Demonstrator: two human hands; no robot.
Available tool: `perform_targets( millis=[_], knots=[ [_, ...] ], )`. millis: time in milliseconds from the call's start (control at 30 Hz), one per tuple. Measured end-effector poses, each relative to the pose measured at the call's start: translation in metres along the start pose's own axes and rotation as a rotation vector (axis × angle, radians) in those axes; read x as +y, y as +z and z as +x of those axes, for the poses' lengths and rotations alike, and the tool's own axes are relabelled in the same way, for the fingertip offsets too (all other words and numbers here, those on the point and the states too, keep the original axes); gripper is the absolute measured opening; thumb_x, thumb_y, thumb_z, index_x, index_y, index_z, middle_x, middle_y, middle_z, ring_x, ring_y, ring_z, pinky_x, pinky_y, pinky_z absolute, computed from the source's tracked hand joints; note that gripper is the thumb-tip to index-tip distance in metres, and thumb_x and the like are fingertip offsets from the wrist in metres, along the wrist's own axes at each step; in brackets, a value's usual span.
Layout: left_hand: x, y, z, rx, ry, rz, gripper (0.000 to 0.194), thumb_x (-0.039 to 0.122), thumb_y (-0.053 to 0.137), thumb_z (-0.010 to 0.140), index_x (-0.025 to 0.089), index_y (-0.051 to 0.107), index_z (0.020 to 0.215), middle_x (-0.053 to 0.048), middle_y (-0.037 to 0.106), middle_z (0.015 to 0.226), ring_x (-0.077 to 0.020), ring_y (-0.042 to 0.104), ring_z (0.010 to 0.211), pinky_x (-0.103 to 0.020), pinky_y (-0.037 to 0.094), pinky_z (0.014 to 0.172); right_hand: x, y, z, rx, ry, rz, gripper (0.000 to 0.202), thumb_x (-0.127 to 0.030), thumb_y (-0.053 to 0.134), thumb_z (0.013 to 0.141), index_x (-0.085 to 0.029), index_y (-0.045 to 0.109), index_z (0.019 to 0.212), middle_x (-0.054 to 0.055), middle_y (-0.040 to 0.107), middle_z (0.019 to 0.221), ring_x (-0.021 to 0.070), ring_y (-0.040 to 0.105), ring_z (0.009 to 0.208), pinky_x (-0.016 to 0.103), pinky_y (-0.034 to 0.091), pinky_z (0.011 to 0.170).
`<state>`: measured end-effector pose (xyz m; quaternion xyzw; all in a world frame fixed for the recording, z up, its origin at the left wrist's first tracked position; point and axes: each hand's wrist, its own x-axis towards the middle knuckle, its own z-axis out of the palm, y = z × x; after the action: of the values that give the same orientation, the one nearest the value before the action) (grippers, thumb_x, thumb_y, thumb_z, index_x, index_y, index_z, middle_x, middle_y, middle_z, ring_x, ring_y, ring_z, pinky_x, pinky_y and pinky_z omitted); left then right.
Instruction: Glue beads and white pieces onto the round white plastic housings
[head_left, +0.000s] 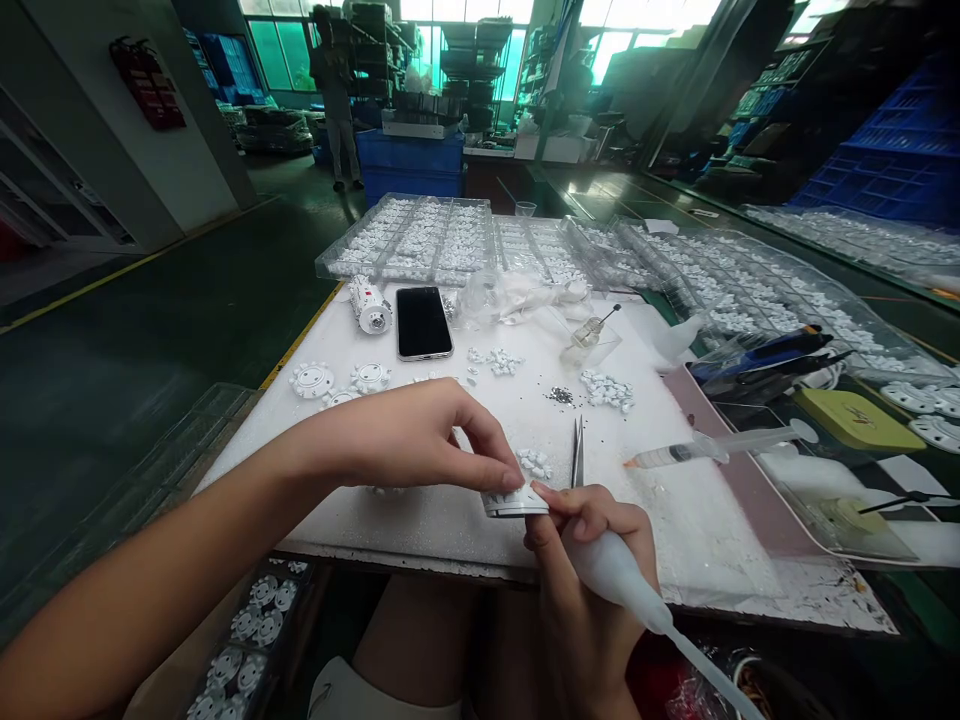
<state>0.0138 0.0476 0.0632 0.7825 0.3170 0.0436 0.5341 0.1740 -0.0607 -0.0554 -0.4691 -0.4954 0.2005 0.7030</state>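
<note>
Head view: small white round part (514,500) held at the near edge of the desk (465,520), mid-way through fitting work.

Left hand (409,435) pinching the part from above, grip closed on it with thumb and fingers. Right hand (592,545) clenched round a soft white squeeze tool (626,580) and metal tweezers (577,455), one fingertip touching the part. Looks like a fitting or gluing step; next move likely needs a steady tip and a gentle squeeze. Part: white, flat, round, dark marks along its side. More tiny white bits (606,388) further back, near a black phone (423,322) and a syringe (712,448).
</note>
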Motion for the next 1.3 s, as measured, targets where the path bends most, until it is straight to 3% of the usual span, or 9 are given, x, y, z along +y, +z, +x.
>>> perform_targets(
  millis=[167,433,600,700,800,933,1133,1200,1300],
  knots=[
    [-0.003,0.003,-0.003,0.073,-0.012,0.056,0.012,0.032,0.076,0.08,0.025,0.079,0.089,0.005,0.078,0.095,-0.0133,0.066,0.098,-0.02,0.044,0.086,-0.003,0.002,0.001,-0.012,-0.067,-0.022,0.029,-0.004,0.066,0.082,-0.022,0.044,0.083,-0.004,0.065,0.085,0.0069,0.065,0.08,0.017,0.051,0.076],
    [-0.007,-0.002,-0.002,-0.001,-0.027,0.06,0.012,0.03,0.076,0.079,0.022,0.079,0.089,0.003,0.078,0.093,-0.0132,0.067,0.09,-0.022,0.044,0.083,0.009,-0.003,-0.007,-0.048,-0.199,-0.083,0.033,0.002,0.069,0.077,-0.021,0.046,0.084,0.001,0.068,0.09,0.0122,0.069,0.082,0.021,0.053,0.067],
    [-0.004,-0.007,-0.012,0.086,-0.02,0.158,0.011,0.03,0.075,0.08,0.024,0.079,0.088,0.005,0.077,0.092,-0.0129,0.066,0.092,-0.021,0.046,0.084,0.01,0.0,-0.008,-0.055,-0.276,-0.149,0.034,0.005,0.069,0.076,-0.021,0.046,0.083,0.002,0.069,0.086,0.014,0.07,0.078,0.023,0.056,0.064],
    [-0.004,-0.009,-0.015,0.112,-0.034,0.164,0.011,0.033,0.074,0.081,0.026,0.079,0.088,0.006,0.077,0.091,-0.0129,0.066,0.091,-0.022,0.046,0.084,0.01,0.002,-0.009,-0.117,-0.319,-0.178,0.033,0.006,0.066,0.078,-0.02,0.049,0.083,0.004,0.07,0.09,0.0146,0.071,0.081,0.023,0.058,0.064],
    [-0.007,-0.006,-0.011,0.065,-0.038,0.15,0.01,0.03,0.074,0.082,0.025,0.079,0.089,0.005,0.078,0.09,-0.0128,0.067,0.089,-0.022,0.046,0.084,0.011,0.002,-0.009,-0.219,-0.372,-0.18,0.031,0.005,0.067,0.078,-0.021,0.051,0.083,0.005,0.072,0.097,0.0162,0.072,0.085,0.024,0.059,0.064],
    [-0.015,0.001,-0.005,-0.001,-0.035,0.115,0.014,0.029,0.074,0.081,0.021,0.079,0.092,0.002,0.079,0.089,-0.0138,0.068,0.087,-0.022,0.046,0.081,0.011,-0.001,-0.008,-0.27,-0.332,-0.175,0.031,0.004,0.065,0.08,-0.021,0.048,0.085,0.006,0.071,0.097,0.0158,0.071,0.083,0.025,0.059,0.062],
    [-0.015,0.0,-0.008,0.005,-0.035,0.131,0.013,0.03,0.074,0.083,0.024,0.079,0.092,0.004,0.078,0.09,-0.0125,0.066,0.087,-0.02,0.046,0.08,0.01,-0.001,-0.007,-0.286,-0.264,-0.158,0.031,0.002,0.064,0.082,-0.022,0.044,0.084,0.004,0.071,0.097,0.015,0.07,0.084,0.025,0.057,0.063],
    [-0.014,-0.006,-0.014,0.045,-0.063,0.156,0.013,0.035,0.074,0.082,0.026,0.079,0.091,0.005,0.078,0.091,-0.0132,0.066,0.088,-0.02,0.047,0.079,0.01,-0.002,-0.008,-0.284,-0.263,-0.157,0.031,0.002,0.063,0.082,-0.022,0.044,0.084,0.004,0.071,0.098,0.0147,0.07,0.085,0.025,0.057,0.065],
    [-0.014,-0.022,-0.029,0.204,-0.134,0.226,0.017,0.045,0.073,0.082,0.03,0.078,0.089,0.005,0.077,0.095,-0.0156,0.068,0.091,-0.02,0.049,0.077,0.01,-0.003,-0.01,-0.276,-0.263,-0.157,0.031,0.003,0.062,0.083,-0.022,0.044,0.085,0.004,0.071,0.096,0.0148,0.07,0.087,0.025,0.056,0.066]
  ],
)
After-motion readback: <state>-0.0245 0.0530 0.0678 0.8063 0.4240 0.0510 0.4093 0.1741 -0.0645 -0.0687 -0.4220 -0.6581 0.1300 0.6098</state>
